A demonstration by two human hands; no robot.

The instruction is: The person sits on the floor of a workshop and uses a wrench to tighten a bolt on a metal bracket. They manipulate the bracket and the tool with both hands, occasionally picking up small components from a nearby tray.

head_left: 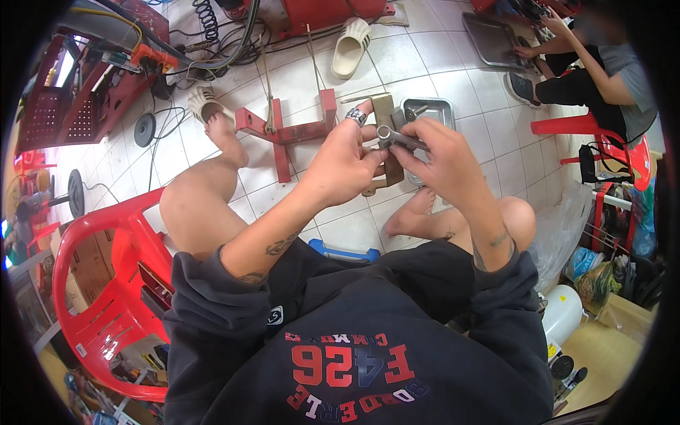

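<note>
Left hand (pixel 338 164) and right hand (pixel 440 157) up over the knees, both closed on one small metal wrench (pixel 394 137) — ring end by the left fingers, shaft in the right. Below on the tile floor (pixel 453 64) — a brown metal part (pixel 387 142), a shiny metal tray (pixel 432 108), a red frame (pixel 287 131).

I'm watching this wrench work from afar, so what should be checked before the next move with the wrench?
1. Right hand has a grip on the wrench: ok.
2. Left hand steadies the metal part: ok.
3. Wrench seated on a fastener: cannot tell, fingers hide it.
4. Metal tray within reach, behind the hands: ok.
5. Bare feet clear below the part: not ok, right foot lies under it.
</note>
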